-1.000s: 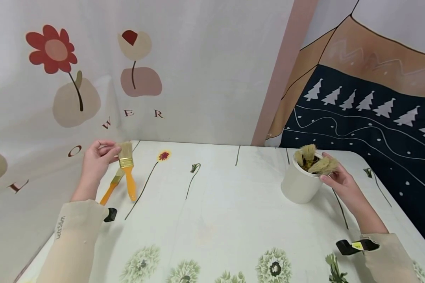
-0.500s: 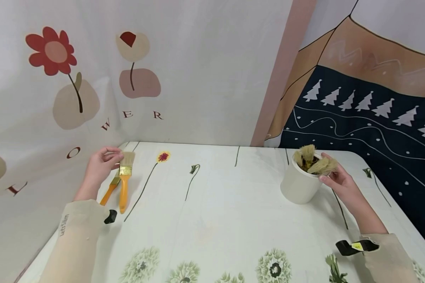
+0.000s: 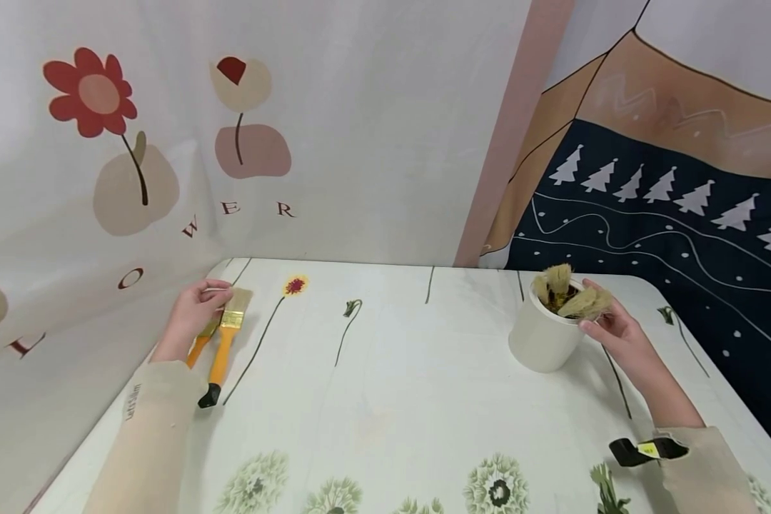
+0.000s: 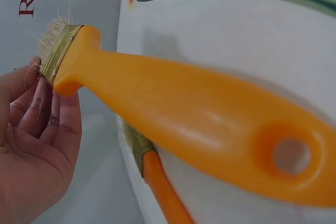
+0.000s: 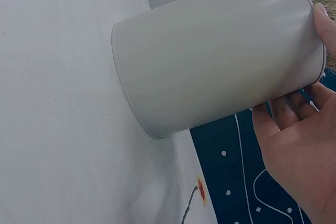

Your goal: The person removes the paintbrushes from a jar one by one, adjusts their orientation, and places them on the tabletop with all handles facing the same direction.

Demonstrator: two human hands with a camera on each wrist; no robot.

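Observation:
By its pale bristle end, my left hand pinches a flat paintbrush with a yellow-orange handle and brass-coloured ferrule. The handle points down toward me and fills much of the left wrist view. A second orange-handled paintbrush lies on the table just beneath and left of it, its bristles partly hidden by the hand. At the right, my right hand holds a white cylindrical pot near the rim, thumb at the top edge and fingers along the side. Several bristle heads stick up from the pot; their handles are hidden inside.
A white cloth with printed flowers covers the table. Behind it hangs a pale printed curtain, with a dark blue tree-patterned cloth along the right side. The two hands are far apart.
My left hand has lowered the held paintbrush and drawn it slightly nearer; its handle now slants down to the left, beside the lying brush. My right hand and the pot stay put.

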